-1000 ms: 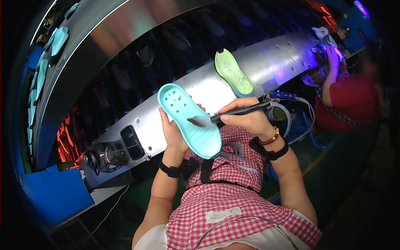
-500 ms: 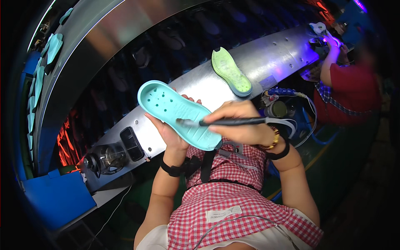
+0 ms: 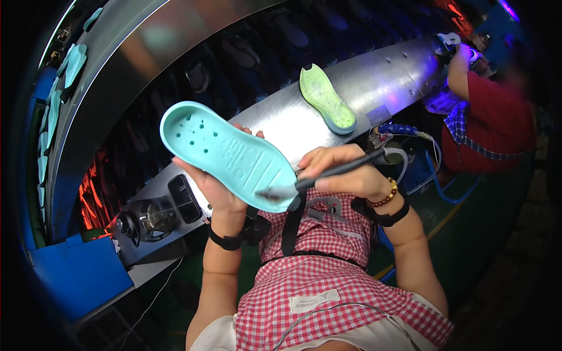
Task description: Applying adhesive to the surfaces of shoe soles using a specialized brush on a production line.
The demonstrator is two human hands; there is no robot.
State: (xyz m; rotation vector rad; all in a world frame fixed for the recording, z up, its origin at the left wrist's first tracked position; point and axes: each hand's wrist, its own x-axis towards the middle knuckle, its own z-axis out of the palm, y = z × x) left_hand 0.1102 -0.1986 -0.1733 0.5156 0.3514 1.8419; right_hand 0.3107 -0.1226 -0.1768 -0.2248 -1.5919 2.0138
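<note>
A turquoise shoe sole (image 3: 234, 152), hollow side up with small holes near its far-left end, lies tilted across my left hand (image 3: 213, 190). The fingers of that hand wrap beneath it, and some tips show past its far edge. In my right hand (image 3: 345, 169) is a black-handled brush (image 3: 339, 168). Its blurred bristles touch the inside of the sole near the end closest to me. Beyond my hands, a pale green shoe sole (image 3: 325, 96) with a blue-green rim rests on the metal bench.
The metal bench (image 3: 380, 82) runs from lower left to upper right. On its left part are a black tray (image 3: 184, 200) and a clear jar-like vessel (image 3: 153, 220). Dark racks of shoe parts stand behind. A co-worker in a red top (image 3: 497, 117) works at the right.
My left hand has brought the turquoise sole leftward and a little closer to level. The brush has gone from the sole's middle to its near end.
</note>
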